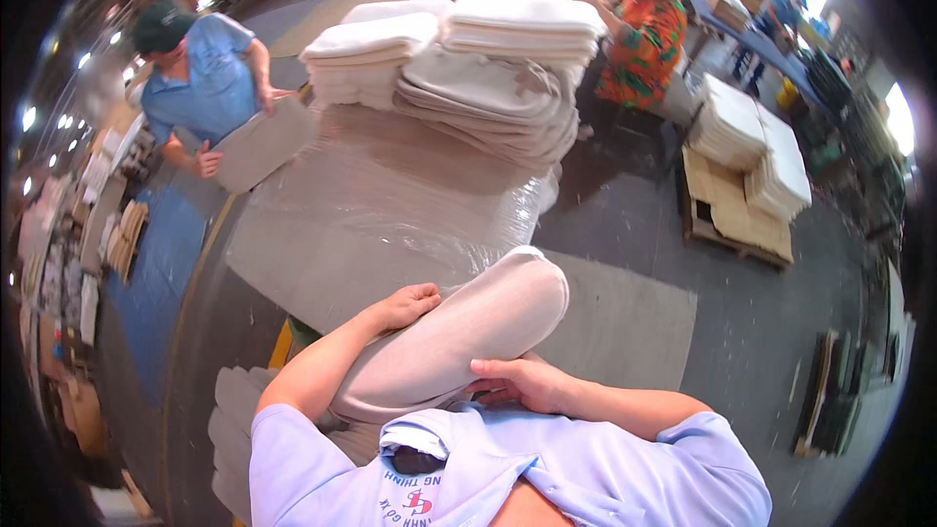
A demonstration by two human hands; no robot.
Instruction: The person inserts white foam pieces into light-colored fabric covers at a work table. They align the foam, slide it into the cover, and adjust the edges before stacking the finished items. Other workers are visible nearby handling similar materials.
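A beige fabric-covered cushion [468, 322] with a rounded far end lies slantwise in front of my body. My left hand [408, 306] is closed on its left edge, fingers curled. On the near right side, my right hand [517, 381] grips the cushion's edge, with the thumb on this side and the fingers partly hidden. The cushion's far end reaches over a grey board-like surface [625, 322]. Beside my left arm stands a stack of similar grey-beige cushions [234, 420], partly hidden by my arm.
Ahead, a plastic-wrapped block [390, 176] carries stacks of white cushions [527, 20] and beige cushions [478, 98]. A co-worker in blue [210, 78] holds a grey pad [268, 141] at left; another in a patterned shirt [644, 39] stands far right. A loaded pallet [727, 200] sits right.
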